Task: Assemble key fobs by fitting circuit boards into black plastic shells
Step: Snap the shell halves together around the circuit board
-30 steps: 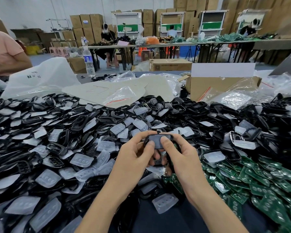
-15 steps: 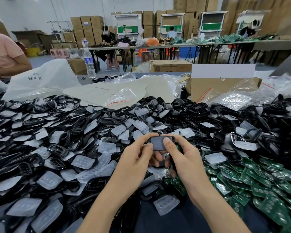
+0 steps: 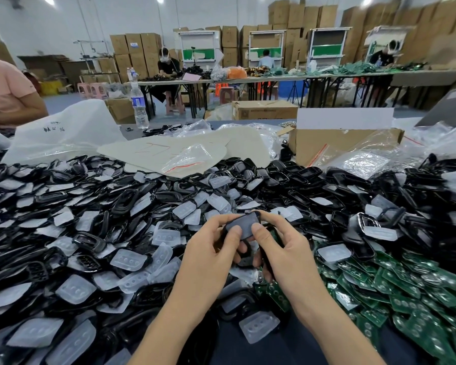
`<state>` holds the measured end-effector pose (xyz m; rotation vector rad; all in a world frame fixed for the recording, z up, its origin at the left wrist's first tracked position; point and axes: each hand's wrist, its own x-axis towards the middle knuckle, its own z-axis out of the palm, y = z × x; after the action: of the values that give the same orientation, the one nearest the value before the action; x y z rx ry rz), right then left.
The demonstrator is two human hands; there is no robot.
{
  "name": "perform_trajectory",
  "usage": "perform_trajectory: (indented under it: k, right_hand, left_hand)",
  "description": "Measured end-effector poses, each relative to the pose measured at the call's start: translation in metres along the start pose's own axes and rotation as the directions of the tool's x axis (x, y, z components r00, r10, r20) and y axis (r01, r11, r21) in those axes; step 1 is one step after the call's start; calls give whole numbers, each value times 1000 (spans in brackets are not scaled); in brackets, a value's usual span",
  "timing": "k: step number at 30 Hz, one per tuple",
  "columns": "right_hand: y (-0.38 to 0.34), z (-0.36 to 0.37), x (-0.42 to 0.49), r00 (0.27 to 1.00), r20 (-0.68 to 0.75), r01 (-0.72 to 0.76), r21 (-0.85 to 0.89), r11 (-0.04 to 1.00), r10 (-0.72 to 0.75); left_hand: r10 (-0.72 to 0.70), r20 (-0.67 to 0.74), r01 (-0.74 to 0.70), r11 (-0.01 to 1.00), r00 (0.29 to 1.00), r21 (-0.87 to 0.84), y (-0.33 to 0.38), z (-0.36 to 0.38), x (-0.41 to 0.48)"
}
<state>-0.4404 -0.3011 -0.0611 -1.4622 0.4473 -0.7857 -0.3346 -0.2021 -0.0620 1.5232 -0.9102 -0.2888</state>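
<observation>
Fingers (image 3: 234,232) of the left hand (image 3: 208,256) and the right hand (image 3: 290,255) were curled round one black shell (image 3: 244,223), both thumbs pressed on its grey face. It was held above the table (image 3: 248,347), between a heap of loose shells (image 3: 121,204) with translucent button pads (image 3: 75,285) and green circuit boards (image 3: 406,288).
</observation>
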Motion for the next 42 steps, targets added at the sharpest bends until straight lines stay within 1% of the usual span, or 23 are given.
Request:
perform_trajectory:
  k: [9, 12, 14, 16, 19, 23, 26, 27, 29, 31, 33, 36, 39, 42]
  right_hand:
    - [-2, -1, 0, 1000, -23, -7, -21, 1000, 6]
    - [-1, 0, -1, 1000, 1, -22, -3, 1000, 22]
    - [0, 3, -2, 998, 32, -59, 22, 998, 58]
    - [1, 6, -3, 992, 79, -105, 55, 993, 101]
    - [2, 8, -1, 982, 126, -154, 85, 985, 142]
    - [5, 7, 0, 977, 148, -172, 106, 979, 155]
    - [3, 7, 1, 970, 180, -195, 168, 966, 165]
    - [0, 8, 1, 964, 185, -231, 214, 949, 193]
    - [-4, 8, 5, 946, 169, -318, 317, 893, 276]
    - [-9, 6, 6, 920, 213, -389, 397, 831, 330]
    - [-12, 4, 6, 912, 273, -400, 422, 813, 307]
    - [-11, 2, 5, 907, 300, -407, 440, 801, 295]
    - [-7, 2, 6, 914, 255, -402, 480, 780, 315]
    - [0, 1, 7, 932, 192, -363, 472, 803, 309]
  left_hand:
    - [-10, 15, 11, 999, 1000, -47, -1, 0, -2]
    - [-12, -48, 8, 996, 999, -91, -3, 2, -1]
    - [-31, -109, 14, 989, 994, -146, -3, 4, -1]
    - [-62, -138, 32, 977, 989, -211, -2, 7, -2]
    - [-97, -108, 63, 958, 989, -280, 1, 11, -3]
    - [-150, -55, 121, 929, 987, -351, 2, 16, -4]
    - [-142, -51, 112, 918, 989, -381, 4, 16, -3]
    - [-142, -68, 106, 919, 988, -379, 5, 14, -3]
    - [-157, -149, 99, 935, 976, -340, 3, 9, -1]
    - [-164, -210, 91, 944, 964, -317, 0, 5, 1]
    - [-162, -241, 82, 947, 957, -311, -1, 3, 2]
    - [-153, -257, 84, 962, 954, -261, -3, 2, 2]
    - [-142, -271, 80, 970, 952, -228, -7, 0, 3]
    - [-138, -284, 79, 975, 949, -210, -8, -1, 3]
